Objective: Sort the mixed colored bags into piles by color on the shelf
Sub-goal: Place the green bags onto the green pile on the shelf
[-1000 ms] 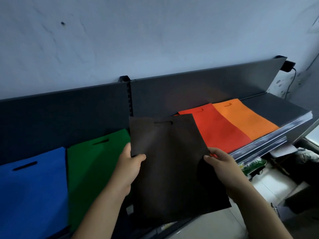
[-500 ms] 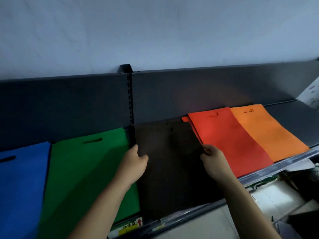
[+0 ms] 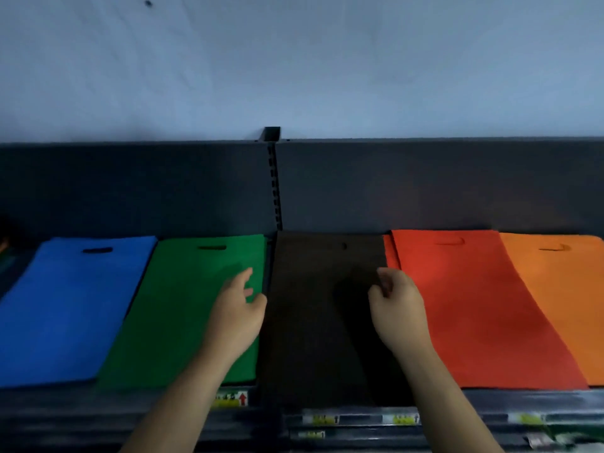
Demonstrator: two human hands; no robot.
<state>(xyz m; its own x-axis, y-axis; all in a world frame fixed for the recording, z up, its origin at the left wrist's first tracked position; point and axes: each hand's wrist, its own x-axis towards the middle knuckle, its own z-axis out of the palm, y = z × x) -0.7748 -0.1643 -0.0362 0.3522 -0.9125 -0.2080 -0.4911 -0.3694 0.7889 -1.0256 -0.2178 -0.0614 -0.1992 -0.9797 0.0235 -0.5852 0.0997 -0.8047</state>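
Observation:
Five flat bags lie side by side on the dark shelf (image 3: 327,191): a blue bag (image 3: 65,308), a green bag (image 3: 176,308), a dark brown bag (image 3: 313,322), a red bag (image 3: 474,315) and an orange bag (image 3: 562,295). The brown bag rests flat in the middle gap, handle slot toward the back panel. My left hand (image 3: 237,313) hovers over the green bag's right edge, fingers spread, holding nothing. My right hand (image 3: 397,305) hangs over the brown bag's right edge next to the red bag, fingers loosely curled and empty.
A slotted upright post (image 3: 274,184) divides the shelf's back panel behind the brown bag. Price-label strips (image 3: 359,419) run along the shelf's front edge. A pale wall (image 3: 294,60) rises above the shelf.
The brown bag went from being held up in both hands to lying flat on the shelf between green and red. Both hands have let go and pulled back slightly.

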